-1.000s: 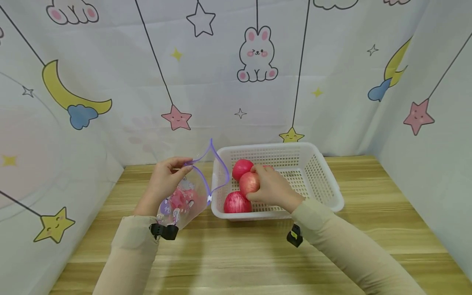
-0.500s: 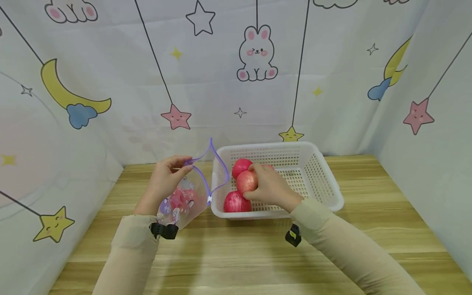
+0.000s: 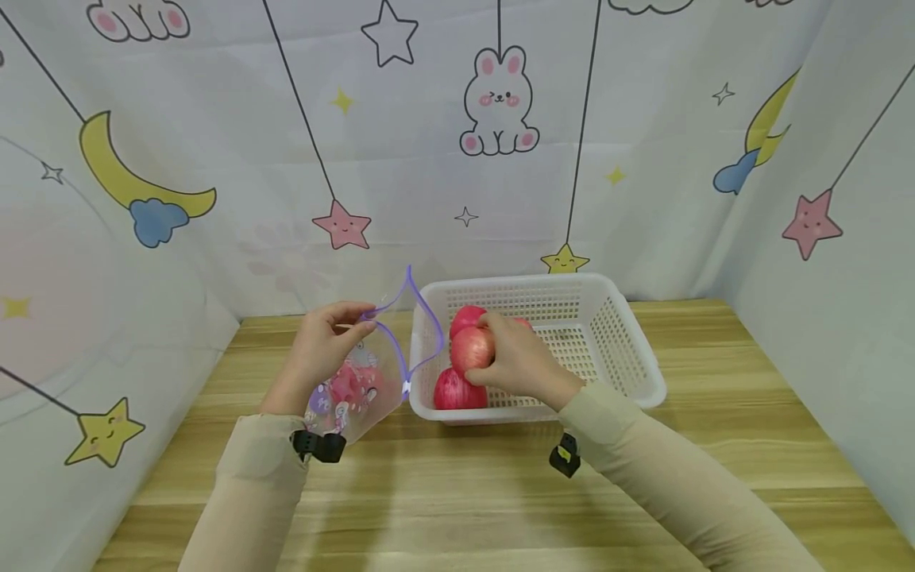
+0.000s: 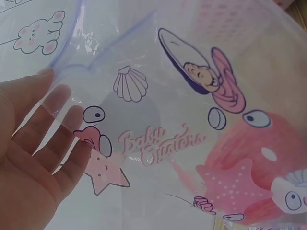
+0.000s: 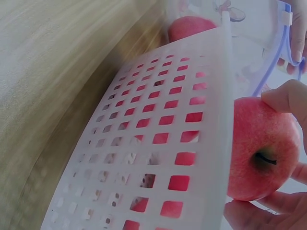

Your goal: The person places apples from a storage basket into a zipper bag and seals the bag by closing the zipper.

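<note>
In the head view my right hand (image 3: 520, 357) grips a red apple (image 3: 473, 349) above the left part of a white perforated plastic basket (image 3: 629, 357). The right wrist view shows that apple (image 5: 263, 148) stem outward, fingers and thumb around it. Two more apples, a rear one (image 3: 467, 318) and a front one (image 3: 460, 390), lie in the basket; part of another (image 3: 522, 324) shows behind my hand. My left hand (image 3: 323, 338) pinches the purple-edged mouth of a clear printed zip bag (image 3: 382, 397), which gapes toward the basket. Inside the bag is an apple (image 4: 240, 143).
The basket stands on a wood-grain table (image 3: 457, 492), its left rim next to the bag's mouth. A white printed curtain (image 3: 429, 175) closes off the back and sides. Each wrist carries a small black camera, such as the left camera (image 3: 318, 446).
My right hand has moved slightly left and up with the apple, bringing it nearer the bag's mouth. My left hand and the bag have stayed almost still.
</note>
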### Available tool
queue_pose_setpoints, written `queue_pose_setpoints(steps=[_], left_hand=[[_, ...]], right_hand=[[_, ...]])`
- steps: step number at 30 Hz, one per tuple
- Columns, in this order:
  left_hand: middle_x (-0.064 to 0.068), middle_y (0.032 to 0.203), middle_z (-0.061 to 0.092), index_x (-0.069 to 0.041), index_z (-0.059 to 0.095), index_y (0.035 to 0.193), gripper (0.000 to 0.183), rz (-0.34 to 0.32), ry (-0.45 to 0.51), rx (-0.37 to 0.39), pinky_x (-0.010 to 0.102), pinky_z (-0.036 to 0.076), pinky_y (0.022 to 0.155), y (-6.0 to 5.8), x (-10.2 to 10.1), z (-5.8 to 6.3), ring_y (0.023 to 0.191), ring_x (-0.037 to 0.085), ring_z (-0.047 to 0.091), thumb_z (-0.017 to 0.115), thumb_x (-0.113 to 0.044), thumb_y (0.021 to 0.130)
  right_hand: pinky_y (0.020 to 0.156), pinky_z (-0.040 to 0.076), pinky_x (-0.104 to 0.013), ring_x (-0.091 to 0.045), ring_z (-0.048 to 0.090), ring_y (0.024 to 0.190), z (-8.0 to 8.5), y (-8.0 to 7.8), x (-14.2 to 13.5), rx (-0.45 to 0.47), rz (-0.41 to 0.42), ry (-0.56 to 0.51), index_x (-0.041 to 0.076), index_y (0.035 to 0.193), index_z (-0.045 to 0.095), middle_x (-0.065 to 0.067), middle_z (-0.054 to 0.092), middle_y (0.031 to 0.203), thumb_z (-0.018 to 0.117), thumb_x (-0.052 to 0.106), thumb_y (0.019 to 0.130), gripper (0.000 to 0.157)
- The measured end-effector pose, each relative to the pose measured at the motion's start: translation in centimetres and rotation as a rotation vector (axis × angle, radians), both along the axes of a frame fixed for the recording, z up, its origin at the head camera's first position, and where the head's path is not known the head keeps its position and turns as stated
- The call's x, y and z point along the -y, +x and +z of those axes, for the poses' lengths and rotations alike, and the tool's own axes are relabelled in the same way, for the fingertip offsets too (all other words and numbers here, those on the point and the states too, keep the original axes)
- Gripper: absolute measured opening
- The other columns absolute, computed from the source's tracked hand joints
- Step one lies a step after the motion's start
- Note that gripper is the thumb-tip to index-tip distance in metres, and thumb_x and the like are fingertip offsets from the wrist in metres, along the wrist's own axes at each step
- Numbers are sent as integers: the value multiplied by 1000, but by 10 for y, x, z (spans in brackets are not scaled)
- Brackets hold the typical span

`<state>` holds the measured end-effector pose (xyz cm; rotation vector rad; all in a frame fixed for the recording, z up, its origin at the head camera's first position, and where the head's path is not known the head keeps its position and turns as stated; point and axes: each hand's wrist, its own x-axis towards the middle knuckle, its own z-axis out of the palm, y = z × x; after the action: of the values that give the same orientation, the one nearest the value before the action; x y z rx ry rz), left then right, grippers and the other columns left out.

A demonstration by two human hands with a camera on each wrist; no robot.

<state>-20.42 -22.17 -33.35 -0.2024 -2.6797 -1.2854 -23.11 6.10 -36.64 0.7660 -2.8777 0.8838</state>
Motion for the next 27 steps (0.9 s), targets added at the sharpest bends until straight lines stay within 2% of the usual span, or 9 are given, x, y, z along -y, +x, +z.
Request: queue_pose_setpoints(steps=[11, 18, 27], left_hand=[[16, 109, 66, -6, 63, 121, 32, -42, 16, -10, 43, 52, 90, 3, -2, 1, 97, 28, 64, 60, -23, 93], [15, 110, 66, -7, 64, 120, 31, -43, 4, 4, 41, 53, 88, 2, -2, 0, 97, 28, 64, 60, -22, 94], [16, 112, 66, -6, 63, 121, 32, -52, 3, 16, 44, 52, 89, 4, -3, 0, 98, 29, 64, 59, -22, 94]], right_hand=[[79, 53, -36, -17, 60, 94, 7, 3, 5, 19, -3, -37, 15, 122, 48, -2, 62, 109, 78, 37, 69, 65], [80, 52, -37, -17, 60, 96, 11, 4, 8, 5, -3, -50, 16, 122, 49, -1, 60, 111, 78, 37, 69, 64], [81, 53, -35, -15, 58, 101, 16, 5, 14, 34, 17, -92, 15, 126, 47, -1, 58, 117, 77, 36, 72, 66]])
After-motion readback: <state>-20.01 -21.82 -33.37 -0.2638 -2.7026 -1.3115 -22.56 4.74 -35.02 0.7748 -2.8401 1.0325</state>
